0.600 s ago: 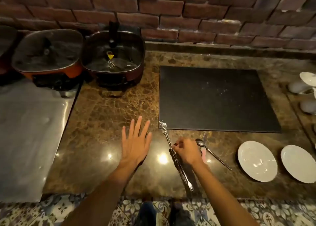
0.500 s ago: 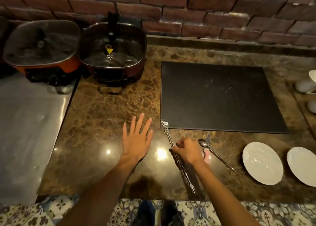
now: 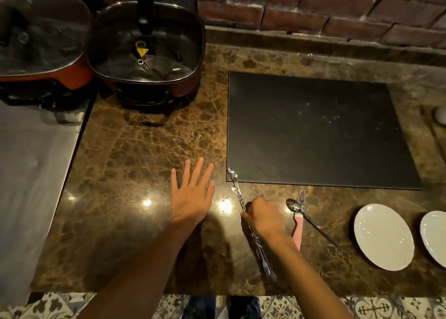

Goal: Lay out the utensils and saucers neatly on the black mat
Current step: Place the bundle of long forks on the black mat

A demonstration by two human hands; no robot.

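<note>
A bare black mat (image 3: 318,130) lies on the brown marble counter (image 3: 149,154). My right hand (image 3: 264,218) is shut on a bundle of long twisted-handle metal forks (image 3: 237,192), whose far ends touch the mat's near left corner and whose tines point toward me. My left hand (image 3: 190,195) rests flat on the counter, fingers spread, holding nothing. Right of my right hand lie a spoon (image 3: 311,222) and a pink-handled knife (image 3: 299,218), crossed. Two white saucers (image 3: 383,236) (image 3: 434,236) sit near the front edge on the right.
Two lidded electric pans stand at the back left, a dark one (image 3: 147,51) and an orange one (image 3: 41,41). A grey metal surface (image 3: 31,174) adjoins the counter on the left. A brick wall (image 3: 325,7) runs behind. A white dish (image 3: 441,114) peeks in at the right edge.
The view has shifted slightly closer and left. My right hand keeps its grip on the forks in about the same spot. My left hand has stayed flat.
</note>
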